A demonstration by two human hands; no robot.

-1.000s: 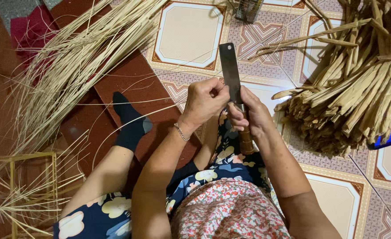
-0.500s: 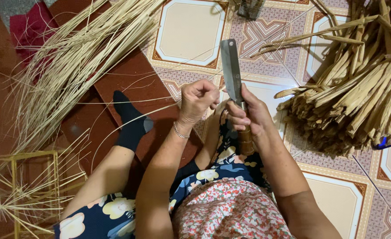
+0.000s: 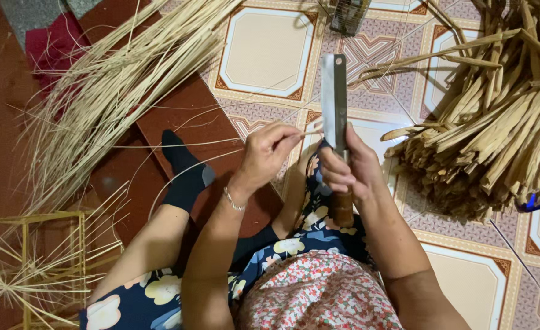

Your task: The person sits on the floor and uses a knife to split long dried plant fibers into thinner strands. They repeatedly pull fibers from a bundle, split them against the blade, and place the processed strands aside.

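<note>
Nearest us, our right hand point(image 3: 348, 168) is wrapped around the wooden handle of a broad knife point(image 3: 334, 101), blade pointing away. Our left hand point(image 3: 267, 153) pinches a thin bamboo strip point(image 3: 221, 142) against the blade. Beyond lie a bundle of split bamboo point(image 3: 496, 116) on the right and a heap of fine strips point(image 3: 111, 91) on the left.

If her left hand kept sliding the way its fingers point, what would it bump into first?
Probably the flat knife blade: the left hand pinches a thin strip with fingertips aimed right at it, close by. Depth is hard to judge.
</note>
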